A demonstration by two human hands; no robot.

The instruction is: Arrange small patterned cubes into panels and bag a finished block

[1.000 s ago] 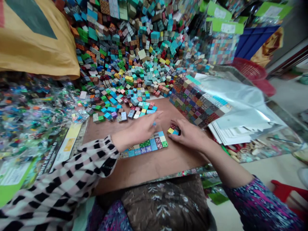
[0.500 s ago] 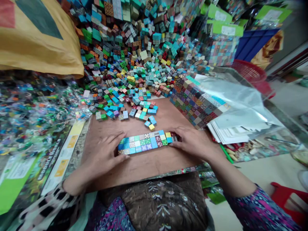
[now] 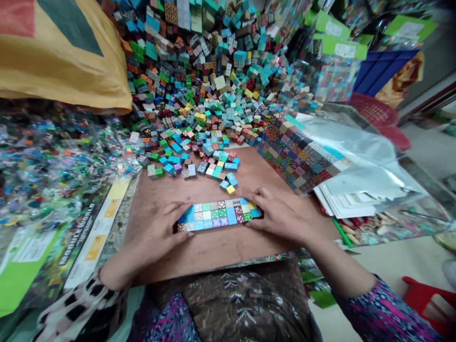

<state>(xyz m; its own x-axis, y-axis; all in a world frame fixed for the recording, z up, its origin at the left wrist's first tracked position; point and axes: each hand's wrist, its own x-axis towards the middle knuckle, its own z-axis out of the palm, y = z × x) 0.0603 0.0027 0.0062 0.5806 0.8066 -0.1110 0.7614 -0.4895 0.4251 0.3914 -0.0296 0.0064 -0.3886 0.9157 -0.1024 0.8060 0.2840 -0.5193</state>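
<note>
On a brown board (image 3: 221,251) lies a long block of small patterned cubes (image 3: 217,216), set tightly together in rows of blue, white, green and purple. My left hand (image 3: 162,228) grips its left end, thumb at the near edge and fingers at the far edge. Around the right end my right hand (image 3: 276,213) is closed the same way, partly covering the yellow and dark red cubes there. Just beyond the block, a yellow cube (image 3: 231,190) and two blue ones sit loose.
A big heap of loose cubes (image 3: 213,104) spreads behind the board. Bagged small pieces (image 3: 64,147) lie at left under a yellow sack (image 3: 64,61). At right are a large wall of joined cubes (image 3: 292,156), white cards in clear plastic (image 3: 345,204) and a red basket (image 3: 374,111).
My right hand has slid left along the block and now covers more of its right end. My left fingers have closed further over the left end. The whole view has shifted slightly.
</note>
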